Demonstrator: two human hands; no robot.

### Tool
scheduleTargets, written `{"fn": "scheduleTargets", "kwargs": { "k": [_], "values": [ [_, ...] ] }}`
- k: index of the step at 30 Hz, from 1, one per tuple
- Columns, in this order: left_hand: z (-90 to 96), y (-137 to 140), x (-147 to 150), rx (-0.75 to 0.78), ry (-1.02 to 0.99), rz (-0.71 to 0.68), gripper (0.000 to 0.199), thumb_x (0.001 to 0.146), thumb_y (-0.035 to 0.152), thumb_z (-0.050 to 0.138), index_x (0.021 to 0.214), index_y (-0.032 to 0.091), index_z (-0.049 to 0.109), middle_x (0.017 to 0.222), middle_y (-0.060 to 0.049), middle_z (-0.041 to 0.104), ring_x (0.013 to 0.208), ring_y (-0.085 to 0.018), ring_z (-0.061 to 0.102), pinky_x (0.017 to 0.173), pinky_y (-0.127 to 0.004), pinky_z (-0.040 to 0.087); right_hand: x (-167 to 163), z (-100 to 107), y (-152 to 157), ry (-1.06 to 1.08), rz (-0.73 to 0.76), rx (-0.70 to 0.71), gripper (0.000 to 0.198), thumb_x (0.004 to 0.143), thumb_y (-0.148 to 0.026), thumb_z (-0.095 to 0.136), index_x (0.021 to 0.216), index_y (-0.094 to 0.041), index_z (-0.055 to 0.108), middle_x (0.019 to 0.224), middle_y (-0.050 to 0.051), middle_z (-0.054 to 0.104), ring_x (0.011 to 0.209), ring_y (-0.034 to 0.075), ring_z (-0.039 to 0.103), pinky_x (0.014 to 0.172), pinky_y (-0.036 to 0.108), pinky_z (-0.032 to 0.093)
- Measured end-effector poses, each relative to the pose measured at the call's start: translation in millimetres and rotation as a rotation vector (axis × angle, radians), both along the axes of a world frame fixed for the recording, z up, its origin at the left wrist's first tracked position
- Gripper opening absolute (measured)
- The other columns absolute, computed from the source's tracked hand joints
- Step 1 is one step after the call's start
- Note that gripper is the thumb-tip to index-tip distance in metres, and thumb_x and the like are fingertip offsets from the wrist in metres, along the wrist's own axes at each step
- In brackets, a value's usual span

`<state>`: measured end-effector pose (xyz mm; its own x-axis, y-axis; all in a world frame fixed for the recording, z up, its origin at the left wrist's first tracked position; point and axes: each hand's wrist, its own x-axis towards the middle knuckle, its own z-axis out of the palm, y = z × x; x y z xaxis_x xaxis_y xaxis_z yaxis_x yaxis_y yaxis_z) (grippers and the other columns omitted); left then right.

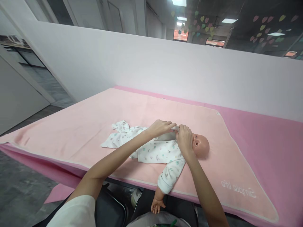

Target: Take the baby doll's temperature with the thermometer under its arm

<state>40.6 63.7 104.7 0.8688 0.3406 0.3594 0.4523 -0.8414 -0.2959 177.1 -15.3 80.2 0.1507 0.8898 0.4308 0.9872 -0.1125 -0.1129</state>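
Note:
A baby doll (201,146) lies on its back across a peach pad, its head to the right. It wears a white printed baby shirt (157,153), and one sleeved arm (171,176) hangs over the near edge. Below its chin, my left hand (162,126) pinches the raised front edge of the shirt. My right hand (184,135) is closed on the same edge beside it, close to the doll's face, and hides the collar. Printed white trousers (118,137) stretch out to the left.
The peach pad (90,116) covers much of a pink-covered table (267,142). Behind it rises a white wall panel (165,66) with dark glass above. A black chair (110,205) stands under the near edge.

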Motion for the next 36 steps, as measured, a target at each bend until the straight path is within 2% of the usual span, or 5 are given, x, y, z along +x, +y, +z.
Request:
{"fn": "scheduleTargets", "kwargs": {
  "k": [7,13,22,29,36],
  "values": [
    [7.0,3,10,-0.044,0.001,0.051,0.02,0.089,0.025,0.038,0.09,0.018,0.055,0.083,-0.004,0.06,0.071,-0.012,0.059,0.046,-0.022,0.027,-5,5,-22,-0.198,0.036,-0.196,0.021,0.077,0.001,0.043,0.073,-0.013,0.058,0.068,0.011,0.061,0.076,0.022,0.054,0.068,0.034,0.027],
    [12.6,2,16,-0.034,0.019,0.068,0.025,0.091,0.028,0.033,0.087,0.018,0.057,0.079,-0.003,0.057,0.066,-0.011,0.057,0.045,-0.022,0.025,-6,16,-18,-0.22,0.047,-0.179,0.024,0.077,0.002,0.04,0.075,-0.013,0.059,0.073,0.012,0.061,0.075,0.022,0.056,0.064,0.031,0.032],
    [9.6,0,17,-0.013,-0.009,0.045,0.024,0.089,0.026,0.035,0.081,0.017,0.057,0.074,-0.003,0.054,0.062,-0.011,0.054,0.046,-0.022,0.025,-7,-3,32,-0.084,0.133,-0.33,0.029,0.081,0.003,0.036,0.083,-0.012,0.061,0.082,0.009,0.065,0.068,0.012,0.059,0.056,0.021,0.037],
    [6.3,-1,16,-0.066,-0.079,0.019,0.039,0.093,0.033,0.025,0.078,0.016,0.057,0.071,-0.003,0.053,0.058,-0.01,0.052,0.046,-0.021,0.027,9,14,3,-0.017,-0.019,-0.128,0.022,0.091,-0.028,0.036,0.09,-0.016,0.055,0.083,0.007,0.062,0.063,0.014,0.058,0.051,0.024,0.032],
    [-6.6,-6,10,-0.091,-0.084,-0.003,0.027,0.092,0.027,0.032,0.095,0.021,0.058,0.08,-0.004,0.057,0.067,-0.011,0.056,0.053,-0.021,0.036,19,21,-2,-0.054,0.057,-0.086,0.019,0.081,-0.007,0.042,0.08,-0.02,0.056,0.076,0.003,0.061,0.075,0.016,0.054,0.051,0.026,0.026]
  ]
}}
